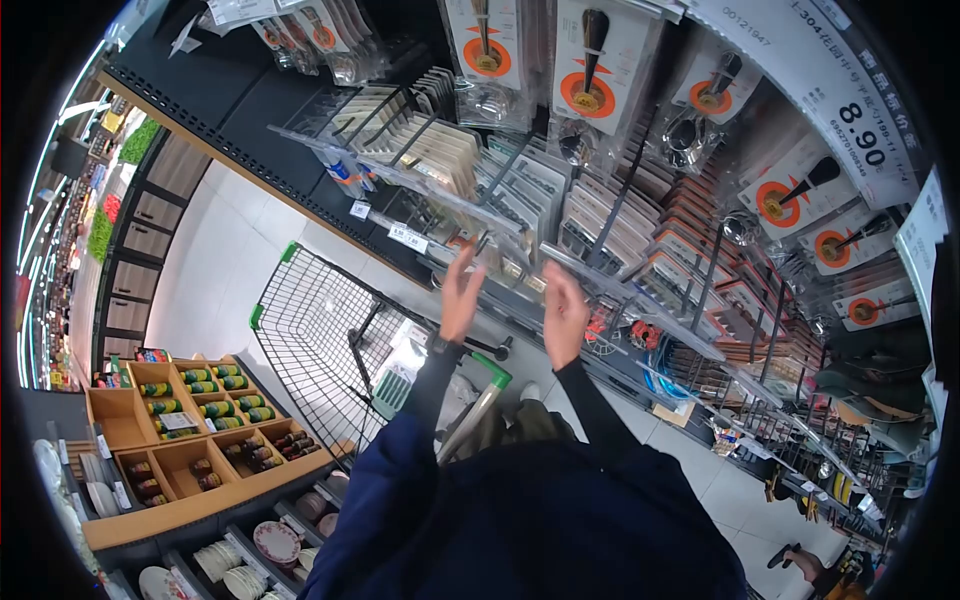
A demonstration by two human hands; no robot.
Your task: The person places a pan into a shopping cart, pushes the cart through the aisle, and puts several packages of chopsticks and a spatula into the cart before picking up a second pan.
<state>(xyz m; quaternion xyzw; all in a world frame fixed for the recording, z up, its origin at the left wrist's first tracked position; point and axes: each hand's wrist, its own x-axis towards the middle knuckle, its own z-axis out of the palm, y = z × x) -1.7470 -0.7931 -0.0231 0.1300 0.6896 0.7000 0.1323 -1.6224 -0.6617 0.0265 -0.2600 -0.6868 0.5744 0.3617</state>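
My left hand [462, 298] is raised in front of the hanging shelf goods, its fingers stretched upward and apart, with nothing seen in it. To its right, my right hand [565, 315] is also raised, slightly blurred, fingers loosely extended and nothing visible in them. A gap separates the two hands. Just beyond them are clear plastic price strips [585, 268] along the rack's front. Behind the strips hang rows of flat packaged goods [600, 215] on metal hooks. Higher up, carded ladles with dark handles [592, 60] hang in clear packs.
A wire shopping cart [320, 310] with green corners stands at my left, a teal-and-clear item [392, 388] in it. A wooden display [140, 430] of jars and bottles is beyond, with plates [277, 541] below. At lower right another person's hand [803, 563] shows.
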